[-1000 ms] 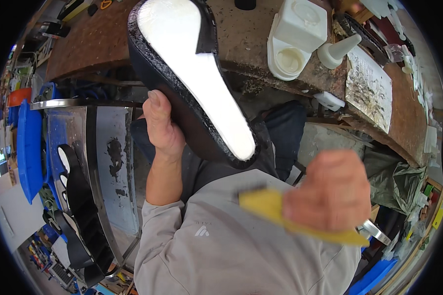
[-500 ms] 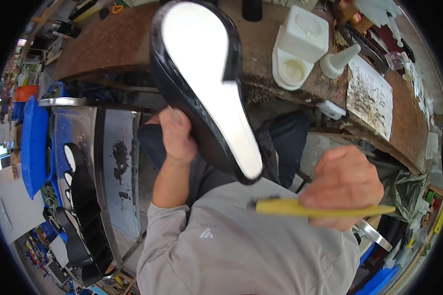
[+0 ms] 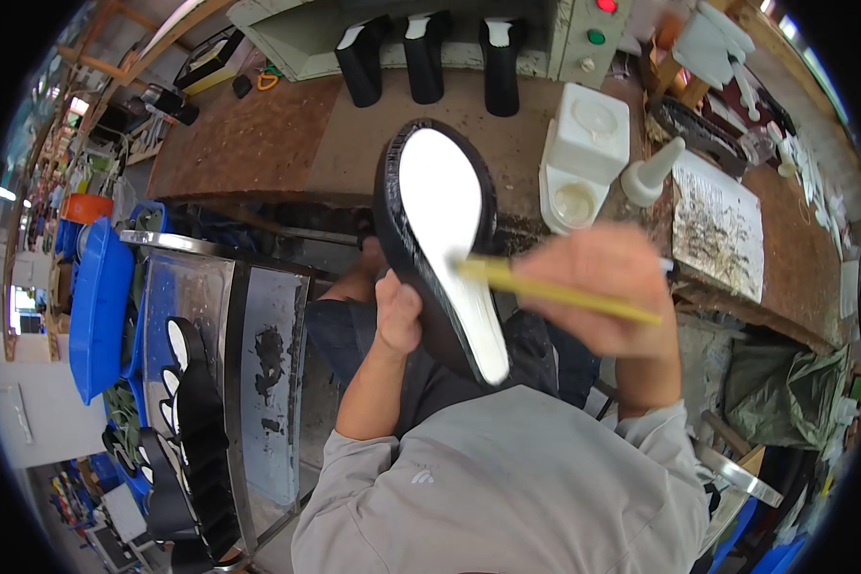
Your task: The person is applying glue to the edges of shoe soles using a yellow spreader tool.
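Both hands' fingers clamp: left hand [image 3: 399,311] round black shoe [image 3: 438,316], right hand [image 3: 598,277] round yellow brush [image 3: 497,275] at white sole [image 3: 443,206], brushing apparently unfinished.

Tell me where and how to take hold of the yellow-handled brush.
Probably best by its long, slim yellow handle, coming from the right. The dark tip points left, over the white sole of the black shoe, and the handle runs out rightward, where the right hand grips it; that side stays clear of the tip.
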